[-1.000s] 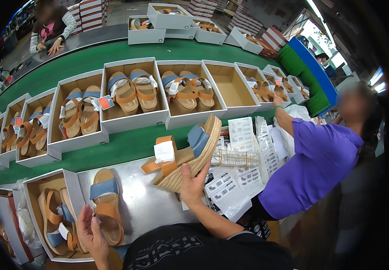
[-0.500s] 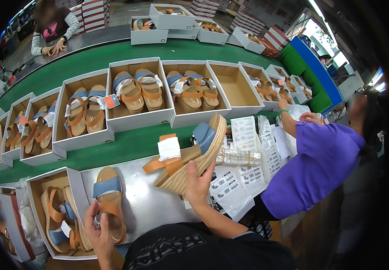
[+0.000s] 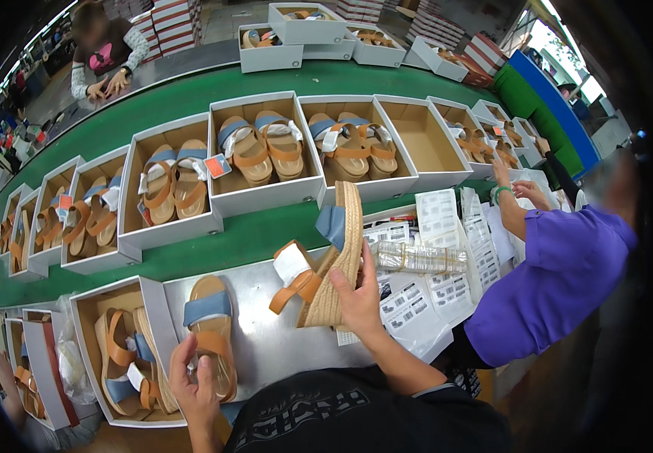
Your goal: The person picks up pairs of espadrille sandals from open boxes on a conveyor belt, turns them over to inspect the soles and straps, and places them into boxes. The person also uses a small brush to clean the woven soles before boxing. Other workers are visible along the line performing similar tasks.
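Note:
In my right hand [image 3: 358,300] is a wedge sandal [image 3: 350,226] with a woven rope-like sole, a blue toe band and a tan ankle strap wrapped in white paper. The fingers close round the sole, which now stands almost upright, its side toward me. A matching sandal [image 3: 209,309] lies on the metal tabletop [image 3: 266,351], insole up. Next to its tan strap is my left hand [image 3: 196,386], thumb and forefinger apart, holding nothing visible. Whether it touches the strap is unclear. Left of it stands a white box [image 3: 158,302] with a pair of similar sandals inside.
Across the green belt [image 3: 183,260] runs a row of open boxes, most with sandals; one box [image 3: 424,143] holds none. Label sheets [image 3: 436,291] lie on the right, beside a person in a purple shirt [image 3: 560,264]. Another person [image 3: 107,53] sits across the belt.
The held sandal has swung more upright, with its sole turned toward the right. My left fingers have spread apart beside the lying sandal. The whole view has shifted, so things sit further right.

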`<state>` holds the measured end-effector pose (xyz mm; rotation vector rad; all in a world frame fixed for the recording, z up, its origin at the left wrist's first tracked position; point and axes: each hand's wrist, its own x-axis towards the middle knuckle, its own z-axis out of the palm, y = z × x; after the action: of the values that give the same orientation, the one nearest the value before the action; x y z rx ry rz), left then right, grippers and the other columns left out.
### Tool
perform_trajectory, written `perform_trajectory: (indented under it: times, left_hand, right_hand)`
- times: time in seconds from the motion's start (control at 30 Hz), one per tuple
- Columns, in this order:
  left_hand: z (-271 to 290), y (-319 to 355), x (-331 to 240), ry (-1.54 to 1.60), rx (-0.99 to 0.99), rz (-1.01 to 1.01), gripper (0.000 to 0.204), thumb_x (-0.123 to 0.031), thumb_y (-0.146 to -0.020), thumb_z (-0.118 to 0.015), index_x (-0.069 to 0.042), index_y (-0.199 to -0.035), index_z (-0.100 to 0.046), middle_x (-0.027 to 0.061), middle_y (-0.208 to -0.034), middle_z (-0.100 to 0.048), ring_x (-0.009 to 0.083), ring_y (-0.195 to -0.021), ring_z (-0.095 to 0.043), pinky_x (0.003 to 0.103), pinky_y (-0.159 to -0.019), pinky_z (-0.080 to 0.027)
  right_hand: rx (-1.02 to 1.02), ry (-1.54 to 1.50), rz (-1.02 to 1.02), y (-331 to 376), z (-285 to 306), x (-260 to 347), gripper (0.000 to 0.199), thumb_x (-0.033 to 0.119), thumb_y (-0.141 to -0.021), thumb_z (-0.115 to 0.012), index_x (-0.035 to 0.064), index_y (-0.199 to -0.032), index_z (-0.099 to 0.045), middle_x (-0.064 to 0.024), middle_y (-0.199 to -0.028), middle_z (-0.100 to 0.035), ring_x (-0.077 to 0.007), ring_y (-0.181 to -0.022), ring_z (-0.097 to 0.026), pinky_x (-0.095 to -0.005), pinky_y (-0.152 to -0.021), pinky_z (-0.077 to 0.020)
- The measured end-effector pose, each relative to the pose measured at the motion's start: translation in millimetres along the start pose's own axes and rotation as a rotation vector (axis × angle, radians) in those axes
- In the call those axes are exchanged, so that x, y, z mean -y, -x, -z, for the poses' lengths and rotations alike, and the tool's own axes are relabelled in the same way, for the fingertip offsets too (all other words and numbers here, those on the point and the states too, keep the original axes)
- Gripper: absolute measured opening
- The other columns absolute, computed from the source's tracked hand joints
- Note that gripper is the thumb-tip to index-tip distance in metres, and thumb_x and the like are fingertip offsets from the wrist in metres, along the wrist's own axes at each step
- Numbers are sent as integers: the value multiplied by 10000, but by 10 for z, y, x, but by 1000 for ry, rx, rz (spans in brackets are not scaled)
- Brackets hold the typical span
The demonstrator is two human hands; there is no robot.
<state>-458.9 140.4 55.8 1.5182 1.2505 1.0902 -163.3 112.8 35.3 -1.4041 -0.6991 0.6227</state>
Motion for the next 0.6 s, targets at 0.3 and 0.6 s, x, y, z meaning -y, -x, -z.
perform_trajectory:
  times: [0.3,0.6]
  left_hand:
    - [175,-73,177,2,-112,68,369,-95,-979,-552,42,-1320,-521,158,-1289,-583,219,-1185,-554,349,-1039,-404]
    - [196,-177,-83,-157,-84,162,344,-99,-988,-569,66,-1290,-547,168,-1222,-616,224,-1114,-581,333,-956,-464]
  right_hand:
    - [-144,176,236,-510,447,156,804,167,-867,-740,-13,-1504,-282,-169,-1248,-530,-227,-1103,-569,-342,-943,-475]
    - [-236,299,345,-737,667,218,806,224,-862,-747,-25,-1489,-307,-183,-1282,-514,-261,-1137,-553,-356,-957,-461]
